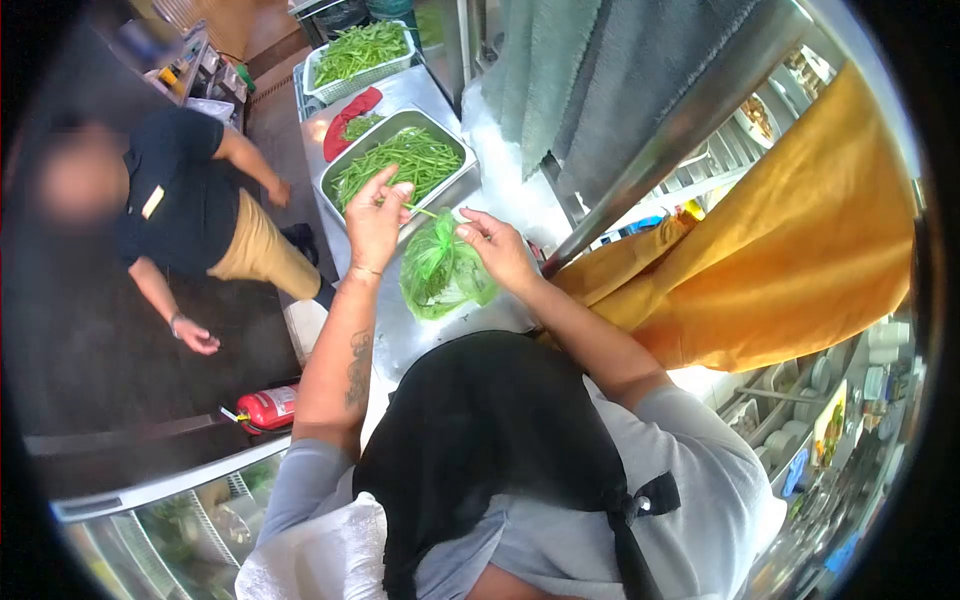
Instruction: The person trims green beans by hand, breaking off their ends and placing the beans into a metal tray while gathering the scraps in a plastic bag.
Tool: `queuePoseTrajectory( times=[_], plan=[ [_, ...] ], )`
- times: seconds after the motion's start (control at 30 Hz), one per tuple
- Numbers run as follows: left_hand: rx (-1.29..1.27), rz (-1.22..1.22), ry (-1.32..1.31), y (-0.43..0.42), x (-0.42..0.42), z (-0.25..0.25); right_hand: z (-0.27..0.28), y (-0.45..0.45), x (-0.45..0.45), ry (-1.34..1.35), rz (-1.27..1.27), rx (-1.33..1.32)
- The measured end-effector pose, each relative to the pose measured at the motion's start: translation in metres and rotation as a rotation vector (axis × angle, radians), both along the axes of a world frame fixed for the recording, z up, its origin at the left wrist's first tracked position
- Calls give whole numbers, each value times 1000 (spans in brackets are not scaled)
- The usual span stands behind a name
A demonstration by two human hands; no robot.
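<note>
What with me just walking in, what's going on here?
Someone's left hand pinches a thin green strand above a tied green bag with greenery inside, while the right hand is at the bag's top. A tray of green beans sits just beyond on the metal table. Another person is to the left.

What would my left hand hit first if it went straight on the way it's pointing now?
Most likely the green beans in the metal tray, just beyond the fingers of your left hand. How high the hand is above them is unclear from this view.
</note>
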State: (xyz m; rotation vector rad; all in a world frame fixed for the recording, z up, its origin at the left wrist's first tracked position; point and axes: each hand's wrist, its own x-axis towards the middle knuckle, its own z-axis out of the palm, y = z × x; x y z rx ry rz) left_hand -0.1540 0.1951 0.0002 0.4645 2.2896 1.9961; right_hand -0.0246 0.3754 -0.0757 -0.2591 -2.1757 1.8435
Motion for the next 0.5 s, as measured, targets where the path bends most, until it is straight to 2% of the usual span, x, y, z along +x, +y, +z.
queuePoseTrajectory(
  times=[0.03,0.1,0.13,0.2,0.23,0.27,0.3,0.33,0.37,0.4,0.5],
  plan=[
    [-3,-10,-4,3,7,-5,-8,4,-2,-4,-10,-3],
    [29,-17,-115,9,19,-14,-22,11,-7,-18,144,-337],
    [51,-35,-138,9,22,-22,-29,15,-5,-20,141,-336],
    [14,-81,-129,5,26,-42,-24,18,0,-169,136,-146],
    [-24,-127,-116,0,28,-51,-21,18,4,-172,144,-148],
    [-387,-222,337,-8,30,-49,-17,17,9,-131,111,59],
    [-389,-216,336,-11,37,-49,-15,15,11,-86,75,267],
    [-594,-267,518,-13,48,-50,-20,14,10,-86,83,267],
    [-800,-318,699,-12,60,-46,-24,11,9,82,114,441],
    [-809,-313,693,-11,65,-56,-27,9,8,253,143,613],
    [-756,-301,600,-6,75,-71,-27,1,9,217,141,555]
  ],
)
